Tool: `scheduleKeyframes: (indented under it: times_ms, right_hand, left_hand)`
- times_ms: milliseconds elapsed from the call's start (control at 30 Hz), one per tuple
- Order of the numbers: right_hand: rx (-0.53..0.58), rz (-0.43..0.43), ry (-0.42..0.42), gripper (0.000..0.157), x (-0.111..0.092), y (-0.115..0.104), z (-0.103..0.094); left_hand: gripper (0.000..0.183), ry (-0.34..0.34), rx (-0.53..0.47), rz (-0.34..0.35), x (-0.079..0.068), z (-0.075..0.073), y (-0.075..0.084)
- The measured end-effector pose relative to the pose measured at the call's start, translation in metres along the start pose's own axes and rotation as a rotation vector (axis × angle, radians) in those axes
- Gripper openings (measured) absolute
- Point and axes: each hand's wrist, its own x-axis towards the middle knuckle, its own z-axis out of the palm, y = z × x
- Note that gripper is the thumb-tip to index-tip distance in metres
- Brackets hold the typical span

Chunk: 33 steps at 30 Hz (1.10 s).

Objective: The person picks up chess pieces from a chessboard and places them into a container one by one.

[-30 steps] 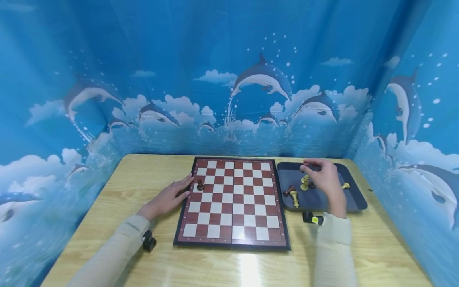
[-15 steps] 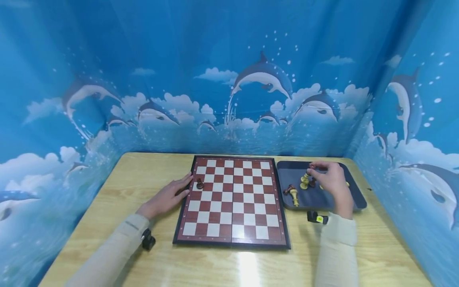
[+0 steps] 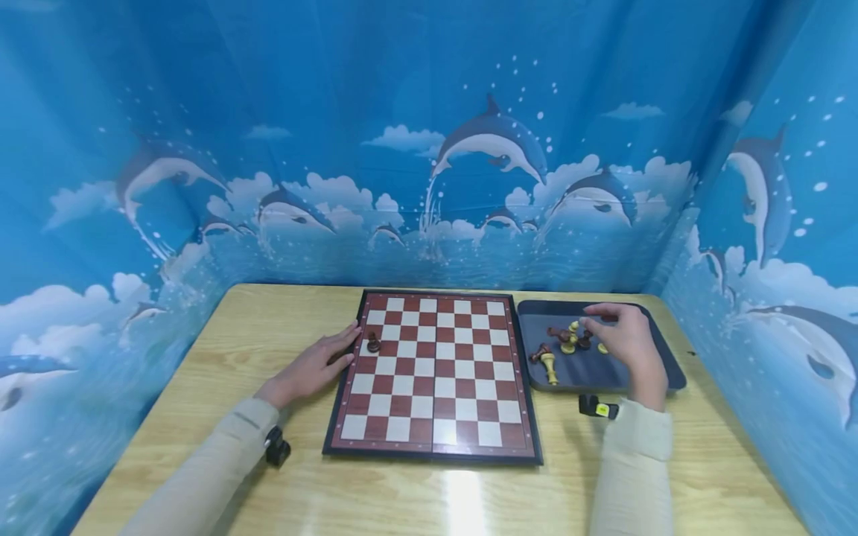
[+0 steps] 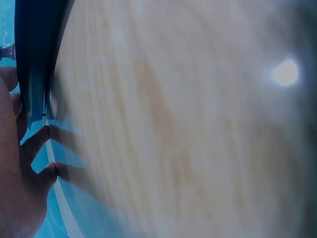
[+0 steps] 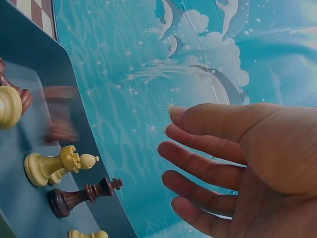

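Observation:
My left hand (image 3: 315, 368) lies with fingers outstretched along the left edge of the red-and-white chessboard (image 3: 445, 372). Close to those fingertips, a dark brown chess piece (image 3: 373, 342) stands on the board. Over the dark grey tray (image 3: 606, 381), my right hand (image 3: 626, 339) has its fingers spread and holds nothing. Below it in the tray is a reddish-brown chess piece (image 3: 558, 333), blurred in the right wrist view. Beside that piece stand a cream rook (image 5: 42, 168) and a dark brown king (image 5: 81, 197).
A cream chess piece (image 3: 549, 368) lies at the tray's left side, against another brown piece (image 3: 540, 351). The tray stands right beside the board on the wooden table (image 3: 268, 313). A blue dolphin curtain (image 3: 429, 149) hangs behind and at both sides.
My right hand has moved right over the tray and let go of the reddish-brown chess piece, which has dropped among the others. My left hand has stayed at the board's edge.

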Motion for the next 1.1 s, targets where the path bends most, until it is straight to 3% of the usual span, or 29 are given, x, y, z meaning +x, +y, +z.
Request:
scheduleKeyframes:
  times_ms: [467,700,933,1100]
  right_hand:
    - [0.016,-0.011,0.031,0.038,-0.002,-0.003,0.004]
    - [0.012,-0.064,0.044,0.036,0.0,-0.007,0.008]
    - [0.017,-0.067,0.004,0.035,0.003,-0.016,0.014]
    - [0.037,-0.139,-0.025,0.035,0.01,-0.028,0.028]
  left_hand:
    - [0.056,-0.01,0.004,-0.009,-0.001,0.0,-0.004]
    - [0.056,-0.01,-0.002,0.0,0.0,0.002,-0.004]
    - [0.057,-0.016,0.001,0.001,0.0,0.003,-0.007]
    - [0.057,-0.027,0.001,-0.008,0.0,0.0,-0.007]
